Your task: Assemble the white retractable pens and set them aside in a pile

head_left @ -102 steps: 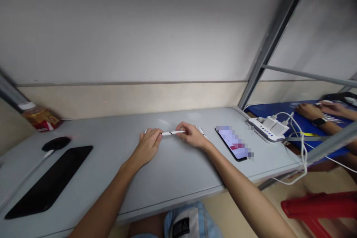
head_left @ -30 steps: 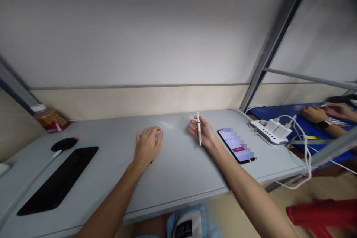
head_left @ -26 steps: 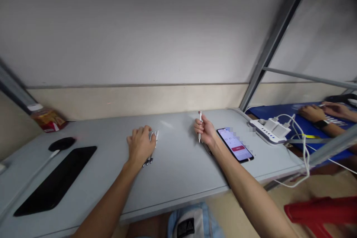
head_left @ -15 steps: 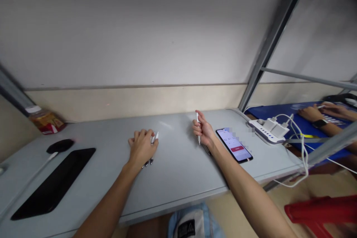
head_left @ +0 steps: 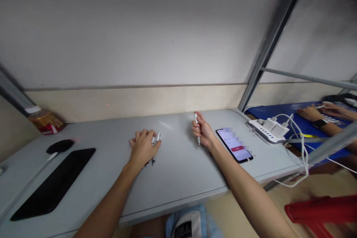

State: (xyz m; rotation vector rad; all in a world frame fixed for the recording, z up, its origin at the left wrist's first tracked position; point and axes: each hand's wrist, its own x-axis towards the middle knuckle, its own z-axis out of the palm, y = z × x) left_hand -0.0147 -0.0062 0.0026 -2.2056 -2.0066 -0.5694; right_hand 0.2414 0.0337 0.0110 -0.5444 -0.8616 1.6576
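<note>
My left hand [head_left: 143,145] rests on the desk with its fingers curled over several white pens [head_left: 158,136]. Their metal tips stick out below the palm, and the rest of the pens is mostly hidden. To the right, my right hand [head_left: 203,131] is raised a little and wrapped around one white pen [head_left: 198,139]. That pen stands nearly upright, tip down, with the thumb at its top end. Something dark [head_left: 206,151] lies under the right wrist, mostly covered, and I cannot make it out.
A phone [head_left: 235,145] with a lit timer and a power strip [head_left: 266,132] with white cables lie right on the grey desk [head_left: 173,178]. On the left are a bottle [head_left: 46,121], a black disc [head_left: 60,146] and a black slab [head_left: 54,184]. Another person's hands [head_left: 309,113] work far right.
My left hand and the pens under it have slid slightly to the right. My right hand keeps its grip on the pen, almost unmoved.
</note>
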